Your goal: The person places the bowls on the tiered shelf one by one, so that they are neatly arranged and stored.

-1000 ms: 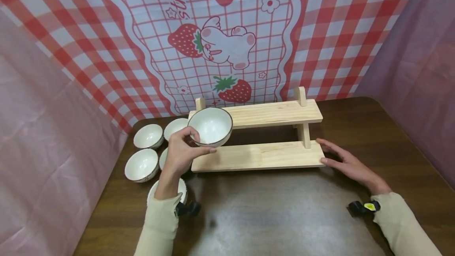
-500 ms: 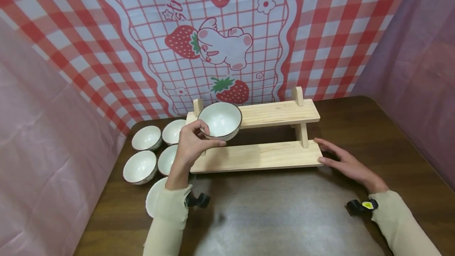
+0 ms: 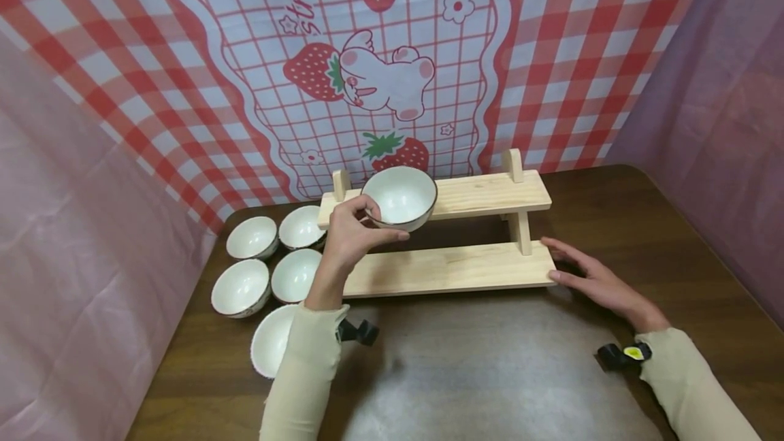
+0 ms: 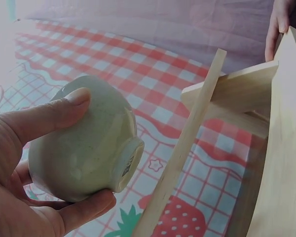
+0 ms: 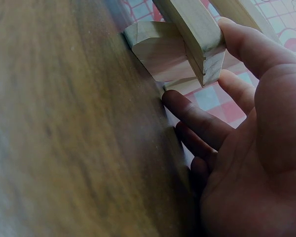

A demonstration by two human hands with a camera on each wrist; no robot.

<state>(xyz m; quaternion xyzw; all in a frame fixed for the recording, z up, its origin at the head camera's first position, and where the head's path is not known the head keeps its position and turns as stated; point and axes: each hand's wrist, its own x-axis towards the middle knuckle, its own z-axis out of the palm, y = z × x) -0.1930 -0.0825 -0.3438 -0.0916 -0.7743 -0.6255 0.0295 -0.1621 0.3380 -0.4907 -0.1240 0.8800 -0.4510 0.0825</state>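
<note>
My left hand (image 3: 355,233) holds a white bowl (image 3: 402,192) with a thin dark rim, thumb on its outer side and fingers at the rim. Mouth up, the bowl overlaps the upper board of a two-tier wooden shelf (image 3: 453,267) in the head view. In the left wrist view the bowl's pale outside and foot ring (image 4: 128,165) face the upper board (image 4: 180,148), with a gap between. My right hand (image 3: 603,288) touches the right end of the lower board with thumb and forefinger. The other fingers (image 5: 197,118) extend below the board, close over the tabletop.
Several similar bowls (image 3: 241,288) stand mouth up at the table's left, the nearest (image 3: 269,342) partly behind my left sleeve. A strawberry-print checked cloth (image 3: 392,53) hangs behind the shelf. Pink cloth (image 3: 79,257) flanks the brown table (image 3: 465,366).
My left hand has carried the bowl rightward and slightly up, along the upper board. More of the standing bowls now show. The right hand has stayed at the shelf's end.
</note>
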